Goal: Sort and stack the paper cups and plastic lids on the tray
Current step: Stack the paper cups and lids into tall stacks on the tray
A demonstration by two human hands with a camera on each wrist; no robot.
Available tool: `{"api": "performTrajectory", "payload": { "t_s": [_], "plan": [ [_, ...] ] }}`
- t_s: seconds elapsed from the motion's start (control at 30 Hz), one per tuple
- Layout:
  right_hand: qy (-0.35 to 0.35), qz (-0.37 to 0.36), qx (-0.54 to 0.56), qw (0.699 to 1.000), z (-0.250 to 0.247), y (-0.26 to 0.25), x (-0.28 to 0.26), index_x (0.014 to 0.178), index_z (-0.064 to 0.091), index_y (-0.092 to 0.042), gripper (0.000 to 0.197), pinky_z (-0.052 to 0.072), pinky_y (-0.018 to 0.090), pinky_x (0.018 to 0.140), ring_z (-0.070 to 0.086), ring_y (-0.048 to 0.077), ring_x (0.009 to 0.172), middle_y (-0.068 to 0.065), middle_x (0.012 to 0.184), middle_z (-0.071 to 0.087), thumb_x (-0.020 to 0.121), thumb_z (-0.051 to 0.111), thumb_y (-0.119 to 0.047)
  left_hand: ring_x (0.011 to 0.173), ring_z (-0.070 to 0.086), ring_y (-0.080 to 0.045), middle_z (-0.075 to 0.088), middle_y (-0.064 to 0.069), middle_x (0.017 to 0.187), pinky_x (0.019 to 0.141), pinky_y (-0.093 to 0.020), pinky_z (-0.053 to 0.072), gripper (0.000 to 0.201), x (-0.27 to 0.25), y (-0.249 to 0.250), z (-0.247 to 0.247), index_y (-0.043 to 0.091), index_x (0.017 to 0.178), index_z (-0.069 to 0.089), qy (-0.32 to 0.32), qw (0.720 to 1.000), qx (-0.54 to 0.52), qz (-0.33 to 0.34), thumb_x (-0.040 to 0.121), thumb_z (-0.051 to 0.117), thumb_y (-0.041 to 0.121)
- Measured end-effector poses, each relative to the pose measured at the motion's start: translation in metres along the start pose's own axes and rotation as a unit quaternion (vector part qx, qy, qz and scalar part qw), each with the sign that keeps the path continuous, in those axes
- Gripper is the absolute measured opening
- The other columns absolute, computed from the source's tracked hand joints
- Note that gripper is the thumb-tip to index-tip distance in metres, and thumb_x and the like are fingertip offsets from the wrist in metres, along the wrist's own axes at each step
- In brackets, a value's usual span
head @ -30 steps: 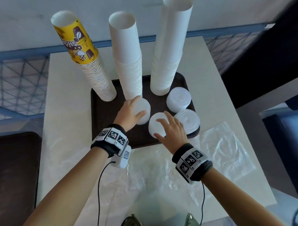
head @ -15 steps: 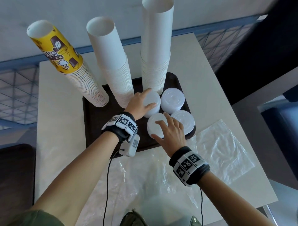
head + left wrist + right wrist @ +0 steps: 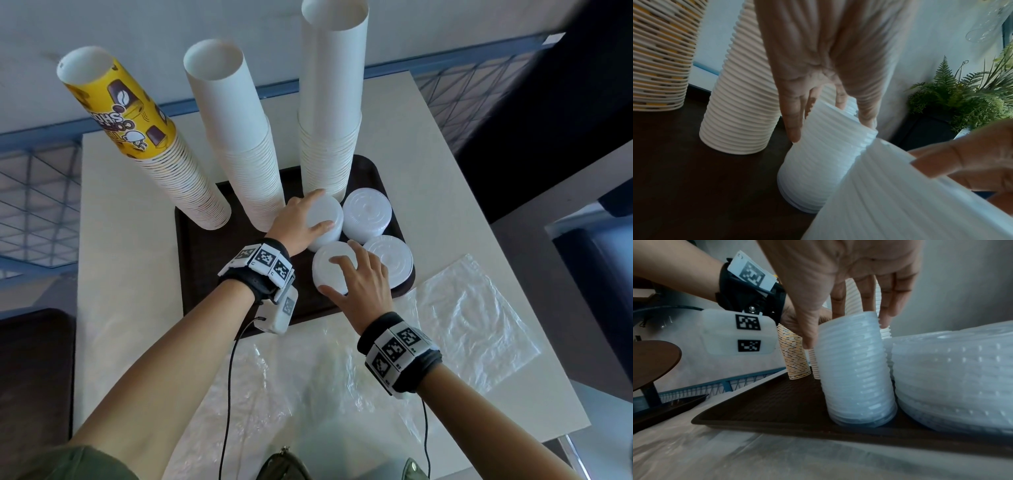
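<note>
On the dark brown tray stand a yellow printed cup stack and two white cup stacks. Four stacks of translucent white lids cluster at the tray's right front. My left hand grips the top of the rear-left lid stack, also seen upright in the left wrist view, thumb on one side and fingers on the other. My right hand grips the top of the near lid stack, with its thumb down the side. Both stacks stand on the tray.
Two more lid stacks sit right of the held ones, close to the tray's right rim. Crumpled clear plastic bags lie on the white table in front and to the right. A blue railing runs behind.
My left hand has slid its lid stack to the right, up against the other lid stacks and the tall white cup stack. The right hand stays on its stack.
</note>
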State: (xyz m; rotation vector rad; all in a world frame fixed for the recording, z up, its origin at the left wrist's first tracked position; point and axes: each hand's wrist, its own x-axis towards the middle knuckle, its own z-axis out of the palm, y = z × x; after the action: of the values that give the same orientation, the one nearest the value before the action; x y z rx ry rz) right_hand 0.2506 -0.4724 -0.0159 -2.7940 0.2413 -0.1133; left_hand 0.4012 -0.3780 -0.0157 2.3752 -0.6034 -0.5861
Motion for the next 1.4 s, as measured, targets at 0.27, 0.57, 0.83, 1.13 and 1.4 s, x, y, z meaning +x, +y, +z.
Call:
{"api": "performTrajectory", "payload": {
  "t_s": [0.27,0.57,0.83,1.13,1.4],
  "plan": [
    [-0.001,0.004,0.004,1.000,-0.002,-0.002,0.000,0.091,0.067,-0.015,0.057,0.055,0.042,0.067,0.067,0.035,0.086,0.018,0.108,0.065,0.046,0.090,-0.039,0.121,0.045,-0.029,0.043,-0.016,0.136,0.101,-0.037,0.037,0.065,-0.004,-0.001,0.001,0.025,0.145,0.027,0.005,1.000,-0.002,0.005,0.089,0.056,0.039],
    [-0.007,-0.002,-0.007,1.000,-0.007,-0.002,0.000,0.093,0.068,-0.015,0.060,0.054,0.044,0.069,0.067,0.037,0.087,0.020,0.107,0.065,0.046,0.088,-0.046,0.127,0.041,-0.028,0.039,-0.017,0.140,0.103,-0.033,0.033,0.067,-0.009,0.001,0.001,0.023,0.146,0.022,0.020,0.999,-0.031,0.007,0.089,0.054,0.040],
    [0.029,0.038,0.121,0.991,-0.041,0.012,0.002,0.112,0.054,-0.019,0.061,0.042,0.044,0.091,0.054,0.035,0.112,0.015,0.126,0.053,0.070,0.050,-0.064,0.104,0.054,-0.015,0.057,-0.007,0.115,0.089,-0.032,0.047,0.034,-0.050,0.001,-0.016,0.013,0.119,0.057,0.195,0.977,-0.072,0.058,0.089,0.059,0.029],
    [0.015,0.112,0.247,0.963,-0.151,0.009,0.132,0.139,0.025,-0.015,0.088,0.043,0.043,0.099,0.057,0.029,0.109,0.015,0.125,0.054,0.072,0.077,-0.038,0.107,0.041,-0.011,0.036,-0.007,0.130,0.091,-0.011,0.038,0.090,-0.062,0.001,-0.070,0.009,0.137,0.029,0.400,0.901,-0.164,-0.032,0.066,0.081,0.027],
    [-0.083,0.119,0.232,0.962,-0.144,-0.008,0.199,0.142,0.020,-0.021,0.109,0.050,0.049,0.090,0.048,0.024,0.121,0.001,0.137,0.044,0.057,0.083,-0.047,0.128,0.042,-0.022,0.040,-0.007,0.141,0.107,-0.040,0.039,0.109,-0.018,0.000,-0.083,0.010,0.140,0.020,0.321,0.921,-0.219,-0.042,0.056,0.087,0.029]
  ]
}}
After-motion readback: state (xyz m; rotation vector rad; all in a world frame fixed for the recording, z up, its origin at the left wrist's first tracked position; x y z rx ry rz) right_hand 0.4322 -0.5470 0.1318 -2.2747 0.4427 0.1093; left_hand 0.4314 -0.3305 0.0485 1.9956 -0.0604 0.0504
